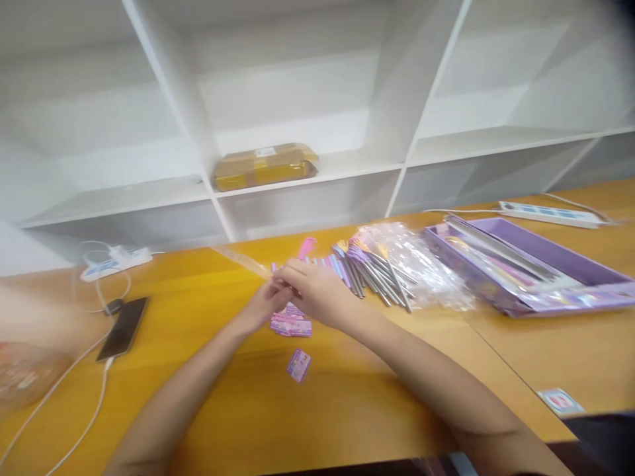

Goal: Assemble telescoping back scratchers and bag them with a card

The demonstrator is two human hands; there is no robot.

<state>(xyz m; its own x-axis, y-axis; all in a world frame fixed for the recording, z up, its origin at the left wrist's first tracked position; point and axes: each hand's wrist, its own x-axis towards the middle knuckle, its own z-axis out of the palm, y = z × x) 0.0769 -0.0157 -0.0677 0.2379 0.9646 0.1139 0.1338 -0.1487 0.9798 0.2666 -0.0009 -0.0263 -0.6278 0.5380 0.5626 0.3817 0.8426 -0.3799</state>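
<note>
My left hand (265, 305) and my right hand (317, 291) meet over the middle of the table, fingertips pressed together. Both are closed; whatever they pinch is hidden by the fingers and blur. Just under them lies a pile of small pink and purple printed cards (290, 325). One single purple card (298, 365) lies apart, nearer to me. Behind my right hand are a pink plastic piece (307, 247) and a row of pastel sticks (337, 268). To the right lie several thin grey rods with coloured hand-shaped tops (380, 274).
Crumpled clear plastic bags (426, 271) lie beside a purple box (570, 258) on the right. At left are a phone (124, 327) with white cables and a power strip (116, 264); another power strip (550, 213) sits far right. A taped brown parcel (265, 166) rests on the shelf.
</note>
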